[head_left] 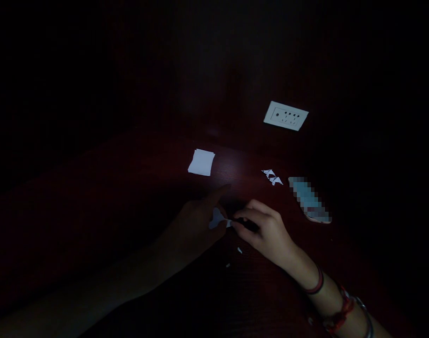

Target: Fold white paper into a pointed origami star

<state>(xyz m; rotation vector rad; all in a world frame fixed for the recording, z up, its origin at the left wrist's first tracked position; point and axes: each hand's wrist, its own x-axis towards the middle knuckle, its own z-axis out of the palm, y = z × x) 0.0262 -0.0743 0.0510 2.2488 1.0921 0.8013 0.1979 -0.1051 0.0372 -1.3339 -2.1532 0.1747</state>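
The scene is very dark. My left hand (196,225) pinches a small white paper piece (217,218) with a rounded, cut outline, its index finger stretched forward. My right hand (267,230) is closed around a dark object I cannot make out, its tip touching the paper piece from the right. Red bands circle my right wrist. Both hands hover just above a dark reddish table (130,197).
A small stack of white square paper (201,162) lies beyond my left hand. White paper scraps (272,176) lie to the right, with tiny bits (239,250) under my hands. A blurred phone-like object (309,199) lies at right. A white wall socket (285,115) sits behind.
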